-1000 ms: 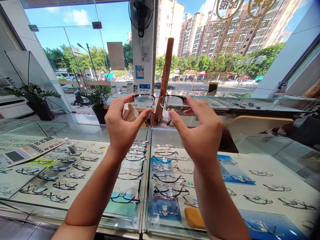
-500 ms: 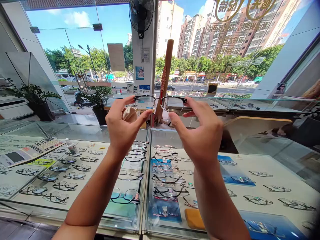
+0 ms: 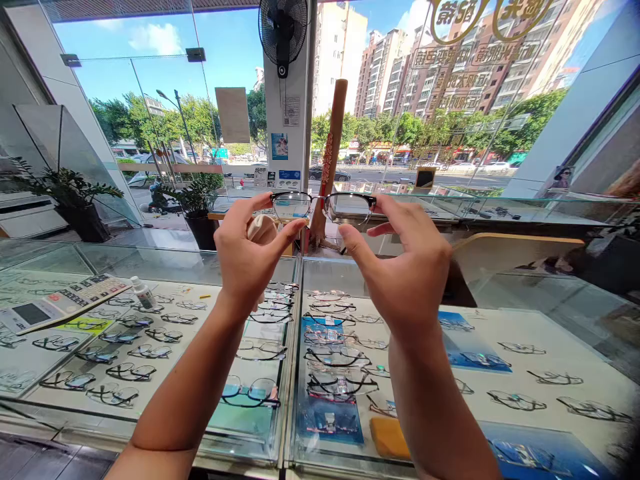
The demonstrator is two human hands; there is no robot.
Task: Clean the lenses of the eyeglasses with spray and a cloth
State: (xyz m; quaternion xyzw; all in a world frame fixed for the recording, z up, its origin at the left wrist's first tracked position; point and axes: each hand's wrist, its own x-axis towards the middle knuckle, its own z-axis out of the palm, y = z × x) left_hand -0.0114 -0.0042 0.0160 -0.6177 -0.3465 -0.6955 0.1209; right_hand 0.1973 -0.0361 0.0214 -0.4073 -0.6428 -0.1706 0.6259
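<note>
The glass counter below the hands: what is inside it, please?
Inside the glass counter lie rows of eyeglasses on pale trays, with blue cards. The forearms hide what lies beneath them.

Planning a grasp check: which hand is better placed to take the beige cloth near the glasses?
Left, probably: the left hand has the beige cloth right beside its thumb, while the right hand sits across the glasses, farther off.

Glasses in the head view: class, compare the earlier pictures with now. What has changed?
The left hand and right hand have carried the glasses slightly rightward, and neither has let go. The cloth stays behind the left hand, and the displayed frames stay in place.
</note>
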